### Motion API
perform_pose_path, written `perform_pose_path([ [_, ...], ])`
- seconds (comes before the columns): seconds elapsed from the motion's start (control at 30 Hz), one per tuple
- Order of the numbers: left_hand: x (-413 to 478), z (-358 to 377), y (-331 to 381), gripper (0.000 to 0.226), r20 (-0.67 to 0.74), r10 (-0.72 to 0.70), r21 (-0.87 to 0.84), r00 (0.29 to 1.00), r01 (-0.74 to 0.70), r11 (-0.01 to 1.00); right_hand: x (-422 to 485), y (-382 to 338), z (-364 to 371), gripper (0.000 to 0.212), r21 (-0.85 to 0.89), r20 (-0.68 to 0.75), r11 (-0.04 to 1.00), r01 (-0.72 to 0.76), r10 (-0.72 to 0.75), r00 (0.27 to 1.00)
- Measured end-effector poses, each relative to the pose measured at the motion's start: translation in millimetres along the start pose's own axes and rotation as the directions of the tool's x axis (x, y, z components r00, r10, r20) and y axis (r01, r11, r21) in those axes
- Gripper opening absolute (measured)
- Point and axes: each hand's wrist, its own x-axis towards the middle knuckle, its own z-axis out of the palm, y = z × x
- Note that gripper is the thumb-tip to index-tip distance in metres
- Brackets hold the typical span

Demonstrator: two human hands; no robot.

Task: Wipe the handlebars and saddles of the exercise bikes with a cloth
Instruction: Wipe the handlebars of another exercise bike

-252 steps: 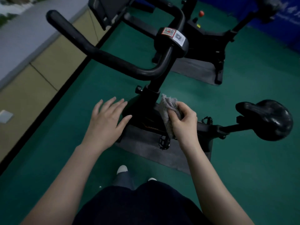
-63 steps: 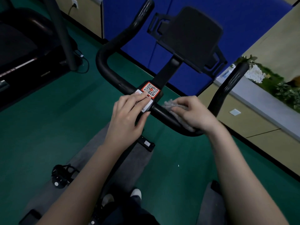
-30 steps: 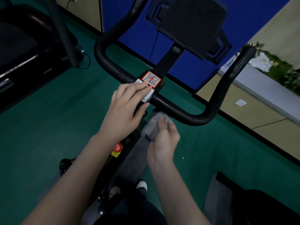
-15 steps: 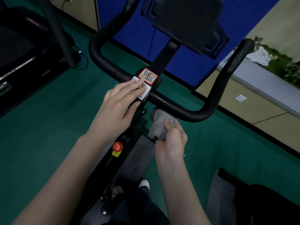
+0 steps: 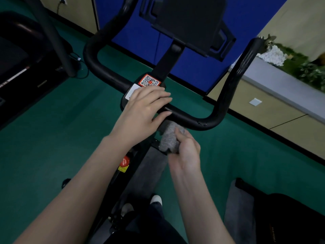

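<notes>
Gripping the grey cloth in a bunch, the right hand has its fingers curled round it, just under the cross section of the handlebar. The cloth's top edge meets the underside of the bar or sits a hair below it; contact cannot be told.

The left hand lies flat on the centre clamp. Its fingers are straight and clench nothing, with the tips beside the QR sticker. It looks like a steadying hand.

- Key relation: the bar lies above and ahead of the cloth hand. Its long axis runs across the view, left to right, then bends up into the right horn, which points away from the person.
- The right hand is the nearer one to that bend. A sweep outward along the axis and up the horn seems the natural next stroke.
- No saddle is in view, so by my reckoning that part of the job is not yet done.

Materials:
- The bar is a round black tube, smooth and slightly glossy.
- The cloth is soft, nappy and crumpled.
- The tablet holder is flat matt black plastic.

Around it are a red knob on the frame, a grey mat and a green floor. A treadmill stands at left, with a blue partition behind.
</notes>
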Motion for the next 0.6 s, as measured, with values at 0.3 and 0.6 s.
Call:
perform_pose_path([
  [0.3, -3.2, 3.0, -9.1, 0.041, -0.002, 0.017, -0.001, 1.000, -0.017, 1.000, -0.3, -16.8, -28.6, 0.017, 0.019, -0.140, 0.988, 0.153, -0.148, 0.979],
  [0.6, -1.2, 6.1, -8.8, 0.039, -0.040, -0.006, -0.020, 0.999, 0.006, 1.000, 14.4, -10.6, -34.4, 0.026, -0.448, -0.274, 0.665, 0.598, -0.738, 0.616],
])
